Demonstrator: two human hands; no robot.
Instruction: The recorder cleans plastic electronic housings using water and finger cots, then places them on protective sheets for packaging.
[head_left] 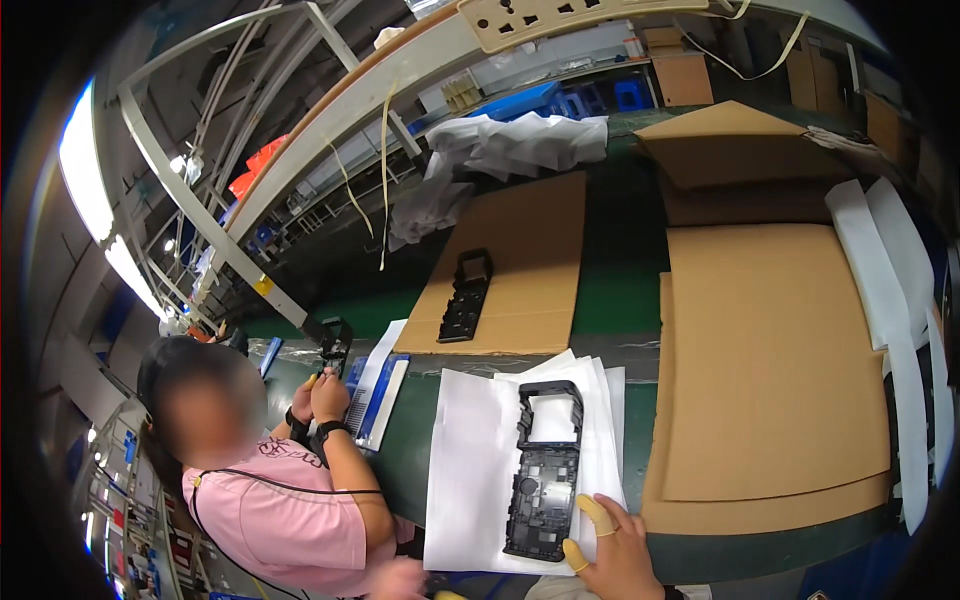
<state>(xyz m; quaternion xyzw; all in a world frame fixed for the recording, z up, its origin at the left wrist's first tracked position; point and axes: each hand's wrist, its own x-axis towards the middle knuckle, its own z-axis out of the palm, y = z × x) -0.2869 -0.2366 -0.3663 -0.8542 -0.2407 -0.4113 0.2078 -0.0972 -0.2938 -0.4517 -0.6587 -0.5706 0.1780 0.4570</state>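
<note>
A black moulded plastic housing, with an open rectangular frame at its far end, lies on a stack of white paper sheets before me. My right hand, with yellow finger cots on thumb and forefinger, is beside the housing's near right edge. Its fingers are apart; whether the tips touch the housing I cannot tell. At the lower edge, my left hand is smeared by motion and partly cut off, so its fingers do not read. A similar black housing lies farther off on a cardboard sheet.
At left, a co-worker in a pink shirt holds another black part near a blue-and-white box. Cardboard sheets are stacked at right, with white foam sheets beside them. A power strip runs overhead.
</note>
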